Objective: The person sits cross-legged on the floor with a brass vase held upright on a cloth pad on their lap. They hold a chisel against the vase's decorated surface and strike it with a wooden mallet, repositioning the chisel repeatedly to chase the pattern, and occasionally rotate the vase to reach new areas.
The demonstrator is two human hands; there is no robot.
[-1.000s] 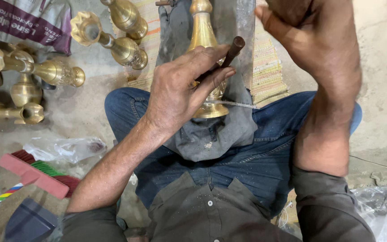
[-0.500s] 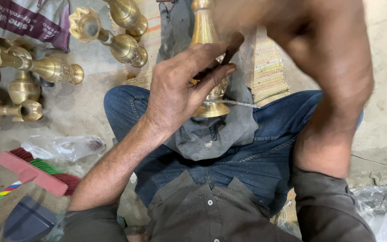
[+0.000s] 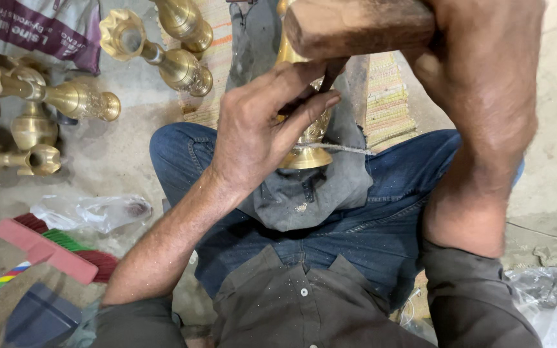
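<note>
My left hand grips a thin dark chisel and holds its tip against a brass vase that lies on a grey cloth across my lap. My right hand is raised close to the camera and shut on a brown wooden mallet, whose head hangs just above the chisel's top end. A thin string runs across the vase's flared base. Most of the vase's body is hidden behind my left hand and the mallet.
Several brass vases lie on the floor at the upper left, near a printed sack. A brush with red and green bristles and crumpled clear plastic lie at the lower left. A woven mat lies ahead.
My right hand has swung the mallet down from the upper right toward the chisel's top. My left hand and the vase have stayed in place.
</note>
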